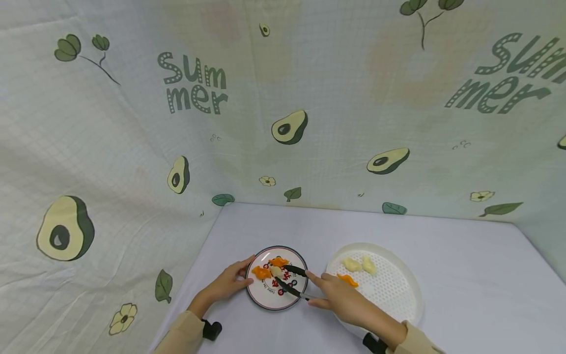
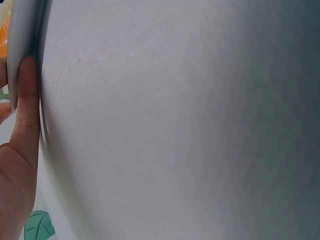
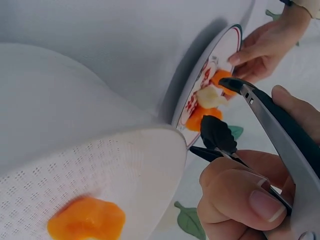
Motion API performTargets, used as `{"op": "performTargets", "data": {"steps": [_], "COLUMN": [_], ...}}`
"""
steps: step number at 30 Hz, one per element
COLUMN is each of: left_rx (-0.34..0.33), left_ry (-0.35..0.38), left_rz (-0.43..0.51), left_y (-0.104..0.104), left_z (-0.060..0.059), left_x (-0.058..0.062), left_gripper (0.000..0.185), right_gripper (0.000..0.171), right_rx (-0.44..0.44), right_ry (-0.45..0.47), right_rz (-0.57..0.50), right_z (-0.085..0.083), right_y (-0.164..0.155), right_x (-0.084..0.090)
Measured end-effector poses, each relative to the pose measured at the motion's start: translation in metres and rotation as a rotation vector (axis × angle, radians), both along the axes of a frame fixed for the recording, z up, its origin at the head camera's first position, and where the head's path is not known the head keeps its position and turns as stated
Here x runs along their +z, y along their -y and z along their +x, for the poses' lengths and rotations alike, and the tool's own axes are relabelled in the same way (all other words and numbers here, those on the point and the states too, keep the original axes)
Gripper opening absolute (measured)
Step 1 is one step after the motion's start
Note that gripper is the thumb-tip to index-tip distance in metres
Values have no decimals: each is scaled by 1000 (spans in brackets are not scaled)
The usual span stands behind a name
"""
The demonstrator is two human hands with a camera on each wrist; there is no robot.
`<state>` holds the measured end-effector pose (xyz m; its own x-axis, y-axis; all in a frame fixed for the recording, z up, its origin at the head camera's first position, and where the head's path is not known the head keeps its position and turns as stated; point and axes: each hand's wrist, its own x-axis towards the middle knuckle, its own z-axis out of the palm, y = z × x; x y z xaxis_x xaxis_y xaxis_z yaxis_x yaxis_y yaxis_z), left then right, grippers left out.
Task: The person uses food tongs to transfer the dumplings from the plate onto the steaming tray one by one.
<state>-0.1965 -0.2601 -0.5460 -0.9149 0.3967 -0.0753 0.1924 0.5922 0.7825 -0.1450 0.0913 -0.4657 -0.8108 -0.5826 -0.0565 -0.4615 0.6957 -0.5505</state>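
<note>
My left hand (image 1: pixel 229 281) grips the left rim of a white plate (image 1: pixel 270 301) with a dark edge line and red print. Two orange pieces (image 1: pixel 261 273) and one pale yellow piece (image 1: pixel 276 272), soft and dumpling-like, lie on the plate. My right hand (image 1: pixel 344 300) holds black-tipped metal tongs (image 1: pixel 288 287), reaching in from the right. In the head view their tips are spread, one by the pale piece and one by the upper orange piece. The right wrist view shows the tong tips (image 3: pixel 218 132) close to the food, thumb and fingers wrapped around the arms.
Right of the plate sits a round white perforated tray (image 1: pixel 393 290), partly behind my right forearm. It carries two pale pieces (image 1: pixel 352 265) and an orange piece (image 1: pixel 348 280). A white cloth covers the table (image 1: pixel 464 275); a printed curtain (image 1: pixel 336 98) hangs behind and at the left.
</note>
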Motion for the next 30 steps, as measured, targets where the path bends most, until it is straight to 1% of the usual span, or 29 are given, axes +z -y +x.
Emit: {"op": "performTargets", "data": {"steps": [2,6,12,16,20,25,30], "left_rx": [-3,-10,-6,-10,-12,2,7], "left_ry": [-2,-8,-10,-9,-10,1,7], "left_rz": [-3,-6,-23,-19,-17,-22,-11], "left_y": [0,-1,-3,-2,-2,-1,-1], "left_z": [-1,-1,-2,-2,-2,-2,-1], "left_x": [1,2,2,1,0,0,0], "left_gripper": [68,68,68,68,68,68,68], "right_gripper": [67,65,65,65,64,64,63], "right_rx": [-14,-26,-19,-11,-1,8,7], "right_ry": [16,14,-18,-29,-31,-42,-37], "right_rz": [3,16,36,47,61,86,89], "right_z": [0,-3,-6,-7,-10,-11,-12], "right_y": [2,8,15,19,23,26,27], "right_x": [1,1,-1,-2,-4,-6,-6]}}
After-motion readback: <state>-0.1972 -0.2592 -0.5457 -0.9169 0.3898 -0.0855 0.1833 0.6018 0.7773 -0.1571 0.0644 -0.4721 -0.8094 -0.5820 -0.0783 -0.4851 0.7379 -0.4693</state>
